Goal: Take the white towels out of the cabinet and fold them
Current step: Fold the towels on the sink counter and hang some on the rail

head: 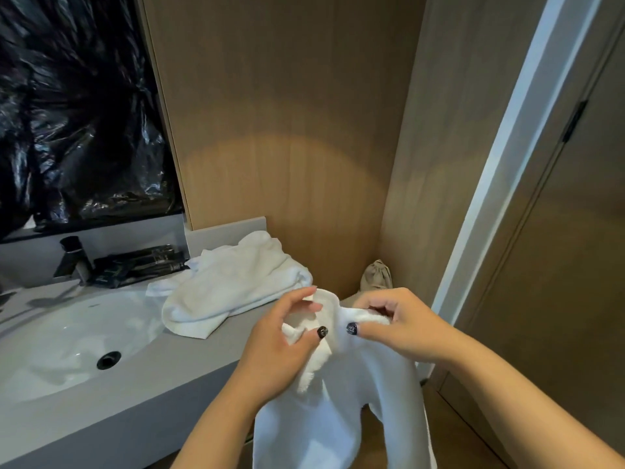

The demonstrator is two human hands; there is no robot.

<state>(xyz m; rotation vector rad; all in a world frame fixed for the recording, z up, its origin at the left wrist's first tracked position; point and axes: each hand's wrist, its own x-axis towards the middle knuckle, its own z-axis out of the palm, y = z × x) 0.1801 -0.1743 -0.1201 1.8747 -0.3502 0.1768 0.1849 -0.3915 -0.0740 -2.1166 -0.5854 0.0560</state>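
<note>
A white terry towel [338,418] hangs in front of the person beside the grey counter [189,363], bunched at its top edge and falling in two loose folds, its long axis running straight down. The left hand [284,336] and right hand [399,324] each pinch that top edge, fingers curled round the cloth, close together. A second white towel [233,282] lies crumpled on the counter next to the sink [67,343].

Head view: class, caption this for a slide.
Both hands, left hand and right hand, grip a white towel beside the sink.
</note>
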